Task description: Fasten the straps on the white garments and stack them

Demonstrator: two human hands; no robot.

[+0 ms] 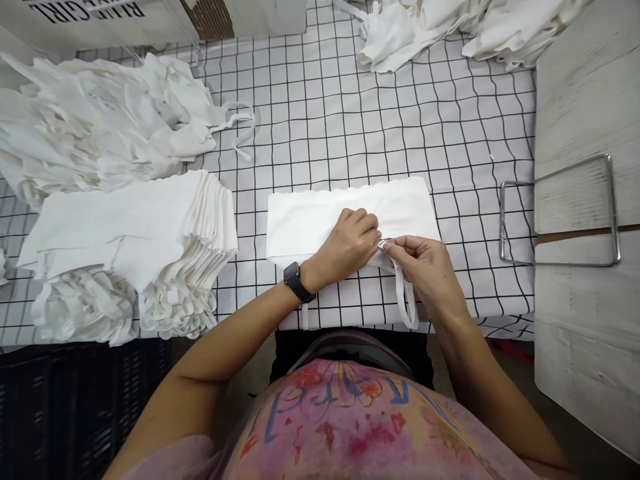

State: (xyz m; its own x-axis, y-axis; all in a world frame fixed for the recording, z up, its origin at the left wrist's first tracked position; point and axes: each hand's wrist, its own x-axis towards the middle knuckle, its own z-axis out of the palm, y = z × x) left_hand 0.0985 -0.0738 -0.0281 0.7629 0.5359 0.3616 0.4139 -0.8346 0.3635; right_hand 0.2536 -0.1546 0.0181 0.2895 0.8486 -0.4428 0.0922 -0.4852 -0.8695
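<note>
A folded white garment (320, 213) with a scalloped far edge lies flat on the checked tablecloth (350, 120), right in front of me. My left hand (347, 243), with a black watch on the wrist, rests on the garment's near edge and pinches it. My right hand (425, 263) pinches a small clasp where a white strap (407, 300) joins the garment. The strap hangs in a loop over the table's near edge. Fingertips of both hands meet at the clasp.
A neat stack of folded white garments (135, 240) sits to the left, with a loose heap of white garments (95, 120) behind it. More white cloth (450, 27) lies at the far right. A wire frame (560, 220) rests on a grey board (585, 113) at right.
</note>
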